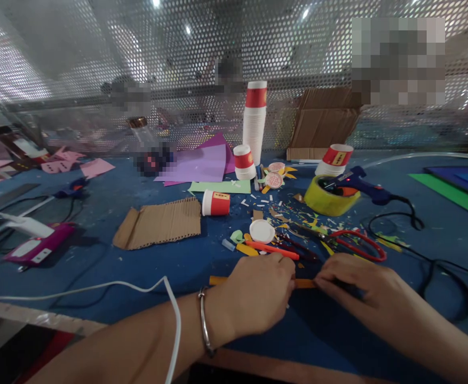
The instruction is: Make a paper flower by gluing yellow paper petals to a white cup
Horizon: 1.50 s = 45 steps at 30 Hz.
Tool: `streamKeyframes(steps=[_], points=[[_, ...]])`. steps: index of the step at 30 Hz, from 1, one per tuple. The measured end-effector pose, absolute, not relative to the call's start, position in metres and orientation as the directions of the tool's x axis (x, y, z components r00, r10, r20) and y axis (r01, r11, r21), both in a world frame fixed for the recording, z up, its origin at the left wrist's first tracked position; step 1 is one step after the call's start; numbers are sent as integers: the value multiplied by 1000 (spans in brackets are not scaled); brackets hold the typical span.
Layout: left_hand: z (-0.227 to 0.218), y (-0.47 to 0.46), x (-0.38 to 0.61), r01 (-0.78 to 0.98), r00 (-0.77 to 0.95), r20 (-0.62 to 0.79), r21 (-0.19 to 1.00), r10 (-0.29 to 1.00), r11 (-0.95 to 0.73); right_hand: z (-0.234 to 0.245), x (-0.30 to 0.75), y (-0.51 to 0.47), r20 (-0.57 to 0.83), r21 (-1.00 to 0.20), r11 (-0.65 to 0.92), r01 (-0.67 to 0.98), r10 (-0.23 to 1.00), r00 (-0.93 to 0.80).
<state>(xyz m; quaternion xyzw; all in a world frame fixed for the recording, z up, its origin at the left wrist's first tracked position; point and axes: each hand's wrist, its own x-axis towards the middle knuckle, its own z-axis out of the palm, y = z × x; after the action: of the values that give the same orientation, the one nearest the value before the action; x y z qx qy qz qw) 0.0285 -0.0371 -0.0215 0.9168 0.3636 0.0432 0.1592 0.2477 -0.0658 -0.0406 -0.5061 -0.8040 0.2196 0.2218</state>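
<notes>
My left hand (253, 293), with a metal bangle at the wrist, is closed around a narrow orange strip (304, 284), likely paper, whose left end sticks out past the hand. The fingertips of my right hand (364, 285) pinch the strip's other end. Just beyond my left knuckles lie an orange marker-like stick (274, 249) and a white round disc (262, 231). Scissors with red handles (364, 246) rest beyond my right hand. My palms and the strip's middle are hidden.
Paper scraps litter the blue table. Beyond stand stacked paper cups (253, 128), a yellow tape roll (330, 198) with a blue glue gun (364, 184) on it, and corrugated cardboard (164, 224). A white cable (173, 309) crosses over my left forearm; a purple power strip (44, 245) lies left.
</notes>
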Motion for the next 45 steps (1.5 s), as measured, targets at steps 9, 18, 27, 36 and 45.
streamKeyframes(steps=[9,18,27,36,45], points=[[-25,-38,31,647,737,10,279,676,-709,-42,249,-69,141,-551,357,754,931,-338],[-27,-39,31,642,739,29,269,673,-718,-40,247,-68,101,-517,326,792,942,-321],[-28,-37,28,637,745,28,268,666,-723,-46,246,-67,75,-447,326,833,942,-328],[-26,-31,30,642,748,-22,274,663,-716,-54,249,-68,139,-417,372,829,928,-346],[-27,-30,30,633,754,10,260,657,-729,-58,250,-68,208,-359,451,817,892,-401]])
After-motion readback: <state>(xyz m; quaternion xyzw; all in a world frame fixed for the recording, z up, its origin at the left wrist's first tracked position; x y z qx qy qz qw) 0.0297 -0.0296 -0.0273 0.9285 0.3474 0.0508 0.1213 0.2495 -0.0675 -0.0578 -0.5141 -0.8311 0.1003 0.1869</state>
